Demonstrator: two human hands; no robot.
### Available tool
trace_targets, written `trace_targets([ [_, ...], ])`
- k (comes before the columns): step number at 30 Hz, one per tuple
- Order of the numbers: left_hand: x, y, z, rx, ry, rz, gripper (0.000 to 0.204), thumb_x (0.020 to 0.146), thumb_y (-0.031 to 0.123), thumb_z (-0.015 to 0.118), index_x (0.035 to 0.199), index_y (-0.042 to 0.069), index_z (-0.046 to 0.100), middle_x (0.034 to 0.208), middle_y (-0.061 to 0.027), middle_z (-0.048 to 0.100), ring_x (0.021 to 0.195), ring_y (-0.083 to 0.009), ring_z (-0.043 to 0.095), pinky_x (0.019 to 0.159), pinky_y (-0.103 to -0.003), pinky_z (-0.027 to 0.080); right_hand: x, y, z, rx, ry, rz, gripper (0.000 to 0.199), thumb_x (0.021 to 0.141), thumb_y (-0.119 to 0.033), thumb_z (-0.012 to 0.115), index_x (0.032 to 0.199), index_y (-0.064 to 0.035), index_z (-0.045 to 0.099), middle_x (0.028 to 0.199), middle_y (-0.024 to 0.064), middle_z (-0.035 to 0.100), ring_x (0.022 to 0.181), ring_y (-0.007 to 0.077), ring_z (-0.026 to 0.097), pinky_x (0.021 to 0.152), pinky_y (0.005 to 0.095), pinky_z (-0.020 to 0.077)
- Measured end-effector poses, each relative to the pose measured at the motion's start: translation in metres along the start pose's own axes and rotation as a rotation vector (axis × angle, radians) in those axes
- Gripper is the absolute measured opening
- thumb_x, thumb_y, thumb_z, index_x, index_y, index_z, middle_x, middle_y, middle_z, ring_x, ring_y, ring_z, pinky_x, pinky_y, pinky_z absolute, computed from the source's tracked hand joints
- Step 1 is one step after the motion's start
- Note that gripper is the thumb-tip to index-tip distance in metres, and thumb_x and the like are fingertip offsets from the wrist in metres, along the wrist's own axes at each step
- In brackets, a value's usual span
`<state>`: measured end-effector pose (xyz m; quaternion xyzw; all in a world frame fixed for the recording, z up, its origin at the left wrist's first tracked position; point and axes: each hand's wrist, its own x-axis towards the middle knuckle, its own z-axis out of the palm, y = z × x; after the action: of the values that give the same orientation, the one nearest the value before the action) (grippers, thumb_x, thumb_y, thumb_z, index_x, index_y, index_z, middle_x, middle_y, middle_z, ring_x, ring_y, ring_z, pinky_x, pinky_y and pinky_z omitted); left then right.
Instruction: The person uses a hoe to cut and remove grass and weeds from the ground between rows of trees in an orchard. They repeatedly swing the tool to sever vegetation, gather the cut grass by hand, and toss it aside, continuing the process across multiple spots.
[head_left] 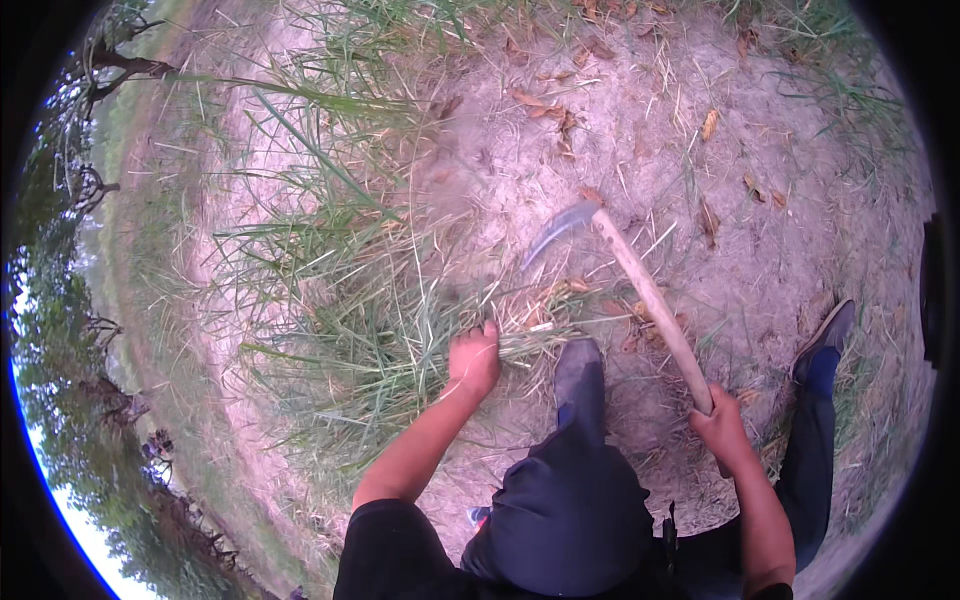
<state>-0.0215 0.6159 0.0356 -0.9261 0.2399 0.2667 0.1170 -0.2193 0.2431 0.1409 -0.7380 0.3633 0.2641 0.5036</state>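
Observation:
My right hand (pixel 722 428) is closed round the lower end of the long wooden handle of a sickle (pixel 648 290). Its curved grey blade (pixel 556 232) points left and down, above bare soil and apart from my left hand. Closed at the right end of a heap of long green grass (pixel 385 345), my left hand (pixel 474 358) grips a bunch of stems. Pale stalk ends stick out to its right, toward my shoe. The fingers of this hand are partly hidden by the stems.
My left shoe (pixel 580 365) is close beside the grass stems; my right shoe (pixel 828 335) is out to the right. Standing grass (pixel 400 40) grows at the upper left. Dry brown leaves (pixel 548 110) lie on the pale soil (pixel 640 140). Trees (pixel 80 400) line the far left.

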Motion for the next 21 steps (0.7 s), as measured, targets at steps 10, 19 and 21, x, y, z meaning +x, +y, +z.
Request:
trace_targets([
  [10,0.060,-0.002,-0.070,0.171,0.185,0.053,0.068,0.083,0.009,0.055,0.145,0.001,0.031,0.155,-0.0202,0.021,0.142,-0.0398,0.021,0.114,-0.051,0.023,0.078,-0.047,0.080,0.047,0.279,-0.166,0.025,0.080,-0.009,0.065,0.099,0.0021,0.054,0.078,0.0121,0.061,0.074,0.0246,0.063,0.065,0.0401,0.0501],
  [19,0.074,-0.040,-0.044,-0.153,-0.050,-0.034,0.064,0.078,0.016,0.060,0.136,0.000,0.040,0.108,-0.0236,0.063,0.099,-0.0372,0.064,0.091,-0.047,0.047,0.035,0.037,0.050,-0.040,-0.155,-0.068,0.031,0.074,-0.007,0.064,0.104,0.0003,0.058,0.080,0.0106,0.059,0.075,0.0174,0.057,0.070,0.0333,0.0475],
  [21,0.066,-0.029,-0.039,-0.120,-0.214,-0.069,0.050,0.080,0.016,0.059,0.126,0.000,0.048,0.107,-0.0227,0.064,0.101,-0.0362,0.063,0.089,-0.046,0.048,0.038,0.009,0.034,-0.068,-0.146,-0.055,0.026,0.075,-0.006,0.062,0.100,0.0020,0.059,0.082,0.0111,0.061,0.075,0.0159,0.057,0.068,0.0332,0.0476],
])
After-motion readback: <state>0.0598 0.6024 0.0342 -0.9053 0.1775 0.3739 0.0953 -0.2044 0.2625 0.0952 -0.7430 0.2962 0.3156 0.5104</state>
